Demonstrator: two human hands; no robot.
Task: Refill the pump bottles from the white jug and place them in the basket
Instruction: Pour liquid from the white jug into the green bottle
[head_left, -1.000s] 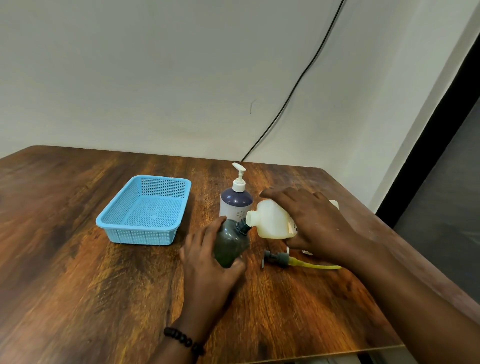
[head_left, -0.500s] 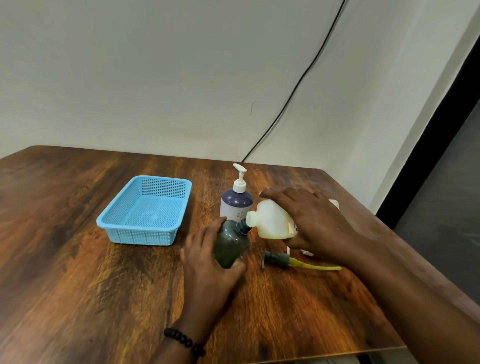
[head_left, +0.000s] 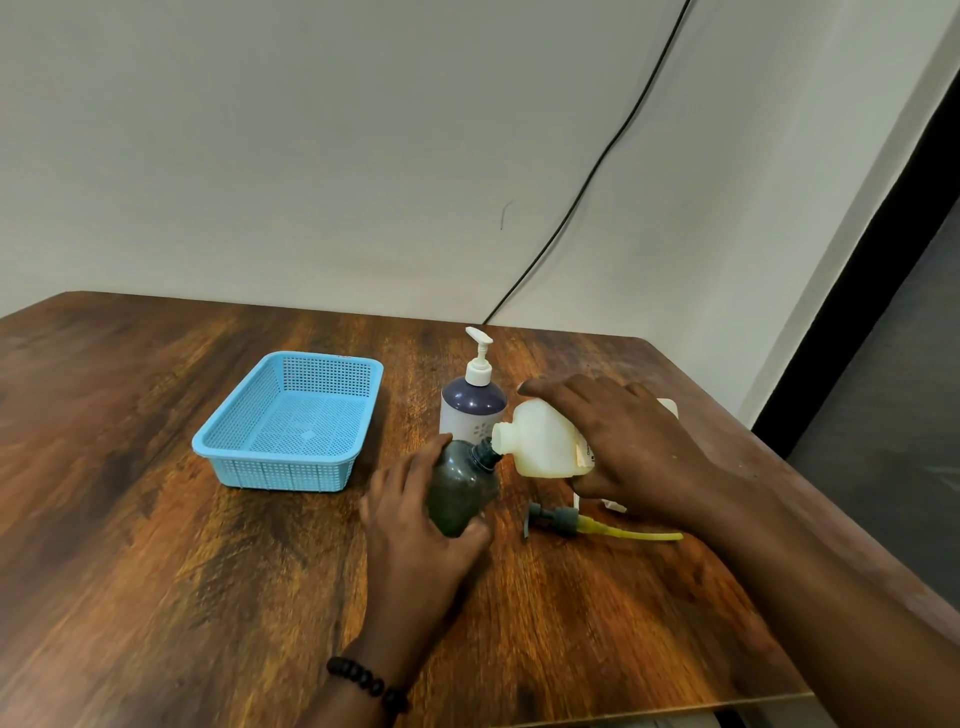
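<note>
Head view: the pour from jug to bottle goes on, nothing has moved since a second ago.
The right hand keeps its grip curled over the tilted white plastic jug, spout touching the neck of the dark green translucent bottle, which the left hand grips, tilted, on the wooden surface. Below the right grip lies the grey pump head with yellow tube. Left of both grips, the blue mesh basket holds no bottles; refilling seems unfinished.
</note>
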